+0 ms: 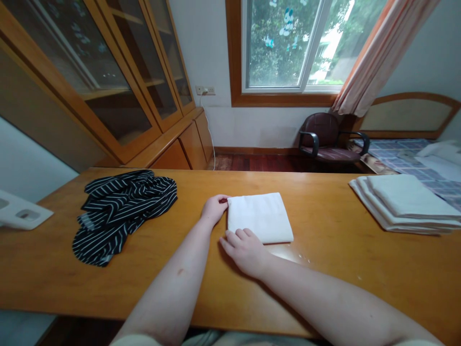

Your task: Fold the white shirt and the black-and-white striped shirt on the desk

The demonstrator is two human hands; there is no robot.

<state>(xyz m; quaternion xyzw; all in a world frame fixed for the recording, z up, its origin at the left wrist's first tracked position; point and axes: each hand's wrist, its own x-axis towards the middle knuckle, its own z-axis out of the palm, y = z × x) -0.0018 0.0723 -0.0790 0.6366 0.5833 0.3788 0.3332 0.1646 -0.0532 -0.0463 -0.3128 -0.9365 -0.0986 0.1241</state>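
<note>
A white cloth [261,216], folded into a thick, nearly square pad, lies flat on the wooden table in front of me. At its far left corner is my left hand [214,210], with thumb and fingers closed on the edge. My right hand [247,252] rests at the near left corner, its fingertips on the cloth and its thumb apart on the table side. The undersides of both hands are hidden. To the left lies a crumpled black garment [126,211] with white stripes.
A stack of folded white cloths [406,202] sits at the table's right end. A white plastic object [27,214] juts in at the left edge. Beyond the table [324,293] are a glass-fronted cabinet [158,129], a maroon armchair [326,137] and a bed [403,156].
</note>
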